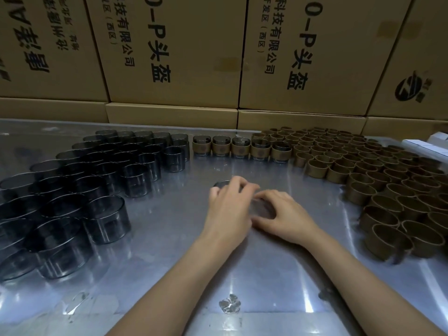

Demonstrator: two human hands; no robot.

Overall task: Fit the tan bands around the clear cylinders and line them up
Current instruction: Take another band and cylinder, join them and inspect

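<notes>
**Now: one cylinder in hand at table centre, band not yet seen on it**

Currently the clear cylinder I am working on sits on the table in the open middle patch, under my left hand; only its far rim shows past my knuckles. Left fingers curl over and grip it. My right hand lies just beside, fingers arched down toward the same spot; whether it pinches a band I cannot tell, the area under it is blurred.

Layout reasoning: the bare cylinders are massed on my left, the empty tan bands massed on my right, so each hand feeds from its own side and they meet in the middle. The finished row, five banded pieces, stands along the far edge between both stocks, touching side by side.

Pose: both forearms come in from the near edge and converge, wrists low, palms facing down.

Cardboard boxes wall off the back.
</notes>
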